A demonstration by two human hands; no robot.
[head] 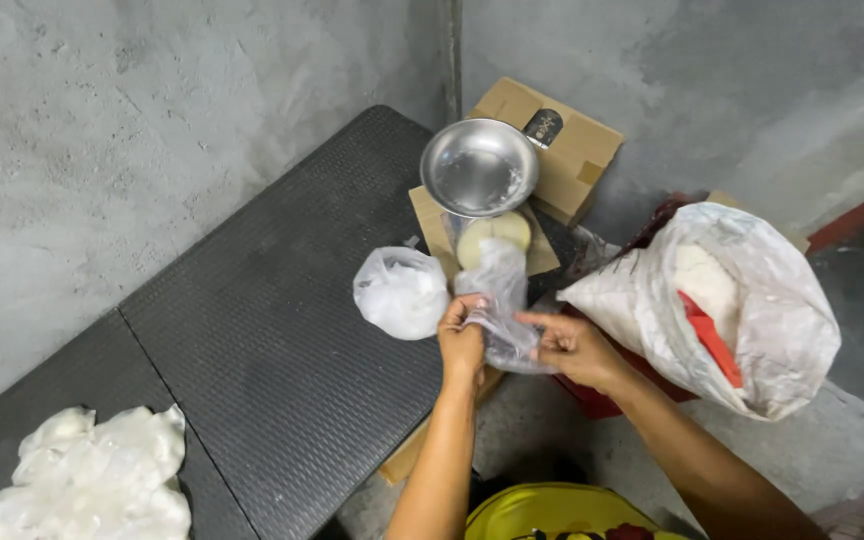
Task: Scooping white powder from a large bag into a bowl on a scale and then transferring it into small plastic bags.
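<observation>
My left hand (462,338) and my right hand (574,346) both pinch the open end of a small clear plastic bag (500,290). A pale round lump of dough-like stuff (493,236) sits at the bag's far end. The bag lies on a piece of cardboard (428,222) under a shiny metal bowl (479,167). A tied clear bag with white contents (401,291) rests just left of my left hand on the black mat.
A black textured mat (262,320) covers the surface at left. A heap of filled white bags (92,478) lies at its near left corner. A big plastic sack (722,305) with white stuff and a red scoop stands at right. Cardboard box (572,150) against the concrete wall.
</observation>
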